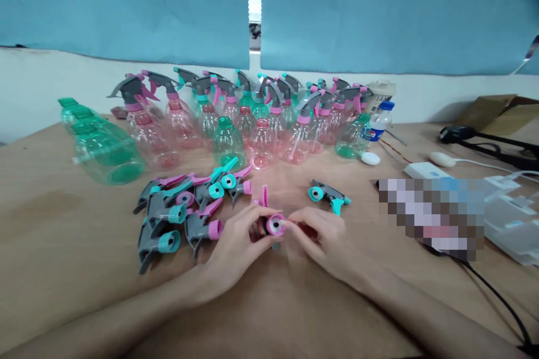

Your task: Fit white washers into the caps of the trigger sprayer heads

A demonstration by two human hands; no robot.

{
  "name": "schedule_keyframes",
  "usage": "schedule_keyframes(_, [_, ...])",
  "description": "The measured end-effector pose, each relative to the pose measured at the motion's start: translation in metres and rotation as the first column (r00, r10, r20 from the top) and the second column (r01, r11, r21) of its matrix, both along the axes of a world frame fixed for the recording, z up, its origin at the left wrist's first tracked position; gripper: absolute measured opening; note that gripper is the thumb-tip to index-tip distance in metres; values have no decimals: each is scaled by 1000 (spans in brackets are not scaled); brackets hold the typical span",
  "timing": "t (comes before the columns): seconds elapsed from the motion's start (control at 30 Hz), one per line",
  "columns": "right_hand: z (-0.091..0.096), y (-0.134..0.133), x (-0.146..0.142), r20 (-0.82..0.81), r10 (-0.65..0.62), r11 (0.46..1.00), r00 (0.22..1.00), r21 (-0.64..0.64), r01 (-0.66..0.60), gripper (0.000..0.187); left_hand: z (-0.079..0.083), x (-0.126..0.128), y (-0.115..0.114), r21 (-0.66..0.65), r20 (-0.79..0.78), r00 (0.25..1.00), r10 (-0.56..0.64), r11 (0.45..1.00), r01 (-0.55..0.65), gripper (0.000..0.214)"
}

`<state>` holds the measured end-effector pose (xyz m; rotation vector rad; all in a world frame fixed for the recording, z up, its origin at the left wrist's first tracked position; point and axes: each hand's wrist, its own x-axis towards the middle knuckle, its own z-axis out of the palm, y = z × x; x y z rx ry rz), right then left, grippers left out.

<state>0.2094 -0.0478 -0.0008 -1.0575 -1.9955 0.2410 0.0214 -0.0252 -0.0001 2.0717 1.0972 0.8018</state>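
Currently both hands mid-table, close together, at 1 spray head [275, 225], grey w/ pink collar & pink trigger. Collar opening faces cam; trigger sticks up above it; body mostly hidden behind fingers.

L hand [240, 235]: thumb below, fingers above, curled in & closed round head's L side; has hold of it. R hand [323, 235]: thumb & forefinger tips nearly together at collar's R edge, other fingers bent in; can't tell if tips pinch anything.

L of L hand: loose pile of spray heads [177, 214], grey w/ pink or turquoise collars, lying on wooden table [63, 247], some overlapping. Nearest, a pink-collared head [205, 229], just beside back of L hand. Beyond R hand: 1 turquoise-collared head [332, 196], lying well apart from pile.

Behind: crowd of see-thru bottles, pink & green. Many at back w/ sprayers fitted. Toward front, a green bottle [229, 145] & pink bottle [261, 147], both upright, open-necked. Far L, more green bottles [109, 154], also open.

R side: drink bottle [380, 120] w/ blue cap, white oval obj. [370, 159] near it, black cable [501, 294], cardboard box [497, 115]. Blue cloth [126, 11] across bkgd.
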Motion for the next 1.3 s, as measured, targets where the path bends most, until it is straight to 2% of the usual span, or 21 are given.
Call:
schedule_keyframes(0.17, [-1,-1,0,23,23,997,999,-69,-21,22,4,3,1,-33,20,999,-36,999,37,22])
schedule_keyframes(0.37, [3,-8,-4,46,34,992,998,-126,-28,29,5,2,1,-109,98,995,0,994,11,26])
schedule_keyframes(0.63, [9,-7,-5,-70,55,931,996,-358,-76,26,1,0,2,-103,94,995,-28,994,38,27])
schedule_keyframes(0.97, [0,-6,0,-166,75,928,983,-349,-130,23,5,1,1,-140,44,995,-91,985,96,20])
schedule_keyframes(1.3, [-2,-7,-1,-173,83,879,981,-452,-154,20,6,1,1,-136,65,990,-127,982,134,16])
